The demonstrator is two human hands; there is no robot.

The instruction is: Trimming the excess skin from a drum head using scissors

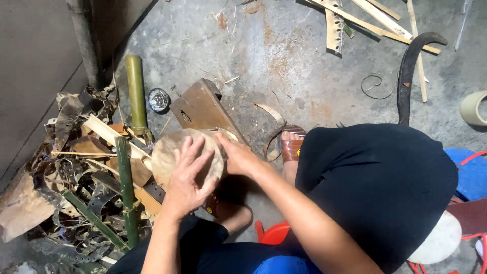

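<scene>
Both hands pressed on a round wooden block (175,155), left hand (186,177) flat on its top, right hand (237,156) gripping its far edge. Beyond lay a small round tin (159,99), then bare concrete floor (284,56).

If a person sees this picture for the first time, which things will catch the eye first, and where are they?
At the centre, the left hand and the right hand both rest on a round pale wooden block. Left of it lies a heap of bamboo strips and dark scrap, with a green bamboo tube standing up behind. At the upper right, a dark curved blade lies on the grey concrete floor.
</scene>
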